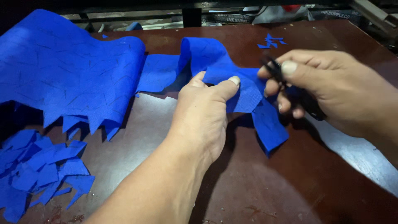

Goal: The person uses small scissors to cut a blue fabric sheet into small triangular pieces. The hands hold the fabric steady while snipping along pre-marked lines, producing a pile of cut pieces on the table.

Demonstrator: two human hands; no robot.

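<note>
The left hand [203,114] pinches the blue fabric strip [232,83], thumb on top and the other fingers tucked beneath the cloth, holding a fold of it slightly off the dark brown worktop [290,182]. Just to the right of that strip, the right hand [331,89] is curled shut around a pair of small black scissors [290,89], whose dark blades poke up between thumb and fingers right at the strip's edge; whether the blades are parted is too blurred to tell. Below the strip, a cut tail of the same cloth hangs down and rests on the worktop between the 2 hands. To the left of the strip, the fabric runs on into a large blue sheet [66,70], marked with thin dark lines, which humps up and ends in a jagged, toothed lower edge. Further left and nearer the onlooker, well apart from the strip, a heap of blue offcuts [37,170] lies at the worktop's corner. Beyond the strip, toward the far edge, a few tiny blue scraps [271,41] are scattered. Behind the worktop a dark metal frame [191,16] crosses the view.
</note>
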